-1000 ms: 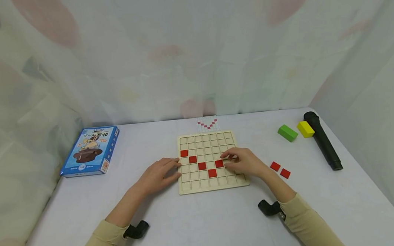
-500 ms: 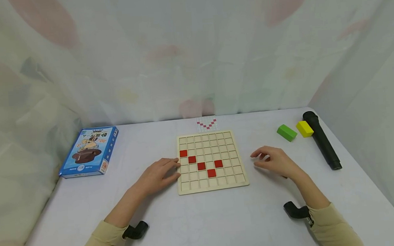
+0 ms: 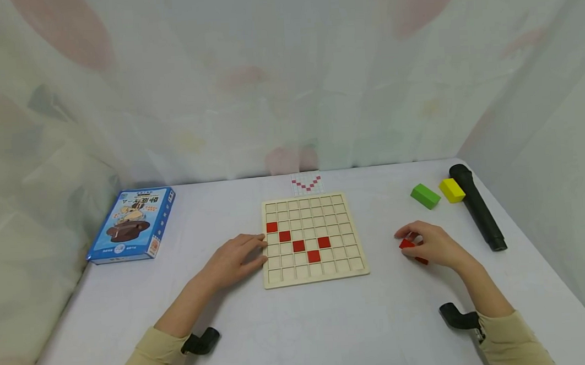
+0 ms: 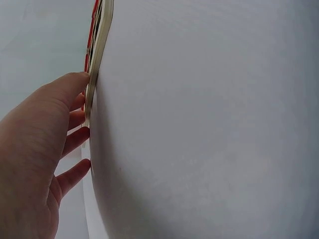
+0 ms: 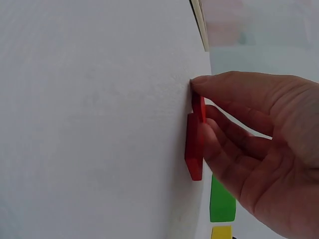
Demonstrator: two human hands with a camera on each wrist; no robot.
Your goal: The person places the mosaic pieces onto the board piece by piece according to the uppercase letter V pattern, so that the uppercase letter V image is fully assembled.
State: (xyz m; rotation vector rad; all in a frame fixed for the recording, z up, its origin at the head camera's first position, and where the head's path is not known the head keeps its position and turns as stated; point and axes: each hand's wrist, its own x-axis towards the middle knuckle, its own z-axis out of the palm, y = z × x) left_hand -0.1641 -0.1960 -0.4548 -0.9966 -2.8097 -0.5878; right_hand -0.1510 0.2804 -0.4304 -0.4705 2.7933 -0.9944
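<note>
A pale wooden grid board [image 3: 334, 221] lies in the middle of the white table. Several red square tiles [image 3: 285, 236] sit in its cells, forming a slanting line down and one step up. Against the board's left edge rests my left hand [image 3: 237, 261], fingers relaxed and touching the rim; the left wrist view shows the fingertips along the board's side. Right of the board, my right hand [image 3: 432, 244] pinches a loose red tile [image 5: 198, 104] between thumb and fingers at the table surface. A second loose red tile [image 5: 193, 149] lies beside it, partly under the hand in the head view.
A small pattern card [image 3: 307, 183] with a red V lies behind the board. To the right are a green block [image 3: 425, 196], a yellow block [image 3: 452, 190] and a black microphone-shaped object [image 3: 480, 211]. A blue box [image 3: 133, 224] lies at the left.
My right hand has left the board and moved right to the two loose red tiles, where it now pinches one. My left hand stays at the board's edge.
</note>
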